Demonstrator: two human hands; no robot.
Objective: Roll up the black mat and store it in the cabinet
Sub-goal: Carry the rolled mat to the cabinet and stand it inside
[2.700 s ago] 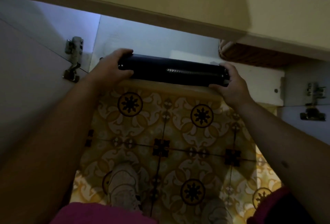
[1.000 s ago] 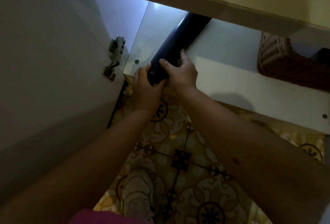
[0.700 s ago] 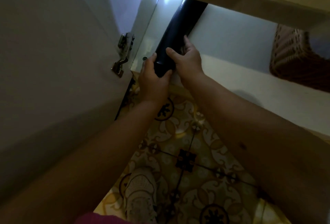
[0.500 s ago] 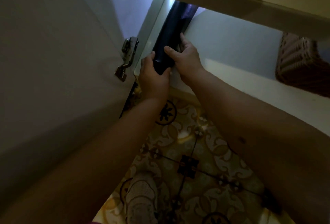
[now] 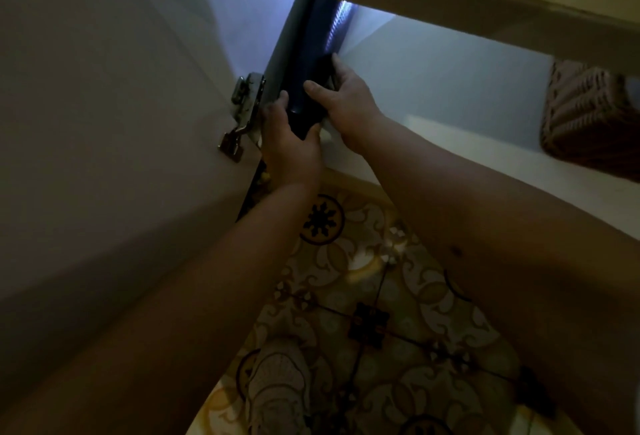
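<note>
Black mat (image 5: pixel 313 53), already rolled into a tight tube, is being fed end-first into the cabinet (image 5: pixel 433 67) along its left inner wall, in the upper centre of the frame. Nearest the viewer, at the bottom of the frame, a shoe (image 5: pixel 277 396) is standing on patterned floor tiles (image 5: pixel 363 296). Above these, both forearms are reaching up to the roll's near end: the left hand (image 5: pixel 291 150) is cupping it from below with fingers curled round, and the right hand (image 5: pixel 346 102) is gripping its right side. Just left of the roll, a metal hinge (image 5: pixel 244 112) is joining the open door (image 5: pixel 104 122) to the cabinet. Farther right, a woven basket (image 5: pixel 588 115) is sitting on the shelf. Judged from this, the storing step is nearly done; the next move is calling for a final push, then release. No writing or brand is showing.
</note>
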